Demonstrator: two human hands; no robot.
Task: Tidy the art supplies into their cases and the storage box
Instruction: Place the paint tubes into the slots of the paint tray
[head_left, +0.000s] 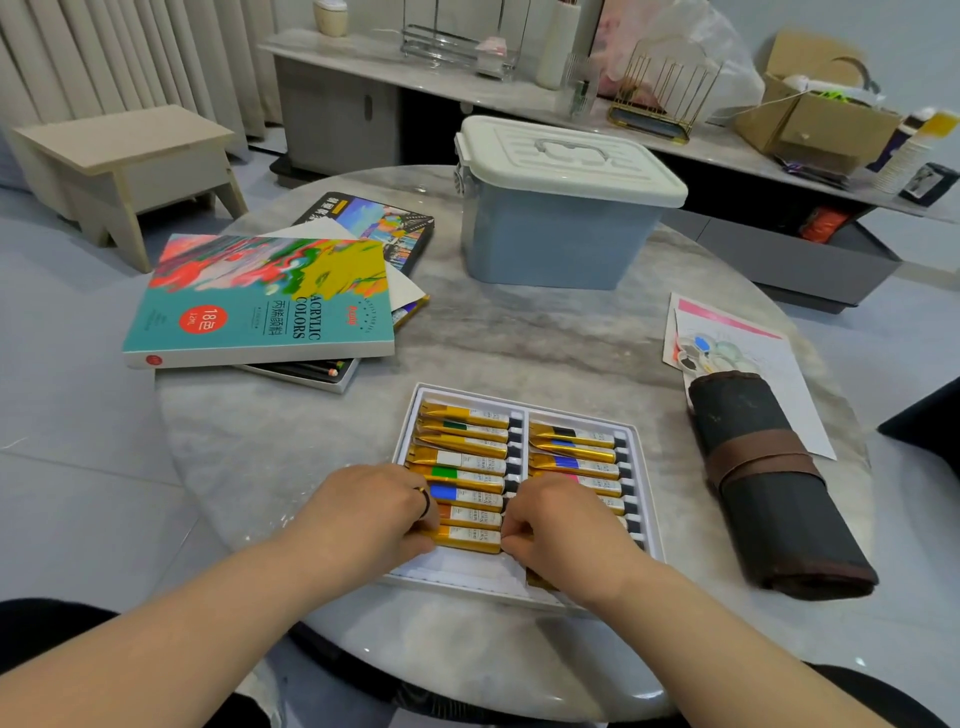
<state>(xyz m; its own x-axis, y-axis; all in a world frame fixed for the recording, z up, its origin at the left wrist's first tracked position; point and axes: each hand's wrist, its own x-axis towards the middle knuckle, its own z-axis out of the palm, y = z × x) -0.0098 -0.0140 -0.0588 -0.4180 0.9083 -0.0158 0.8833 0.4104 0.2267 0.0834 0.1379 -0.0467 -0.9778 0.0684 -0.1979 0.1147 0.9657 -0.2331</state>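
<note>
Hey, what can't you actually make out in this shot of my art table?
All in the head view.
Storage box: contents, hidden by its shut lid.
Brush roll: contents, strapped shut.
Paint tray: nearest right-column tubes, covered by the right hand.
Gold tube: both ends, covered by the left hand and right hand.

L hand (374, 512) & R hand (563, 525) pinch opposite ends of nearest gold paint tube (465, 539) in white tray (645, 467); lidded storage box (556, 244) behind; dark brush roll (769, 493) to its right.

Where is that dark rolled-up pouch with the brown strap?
In the head view, the rolled pouch lies on the table's right side, right of the paint tray, its far end against the palette.
</note>
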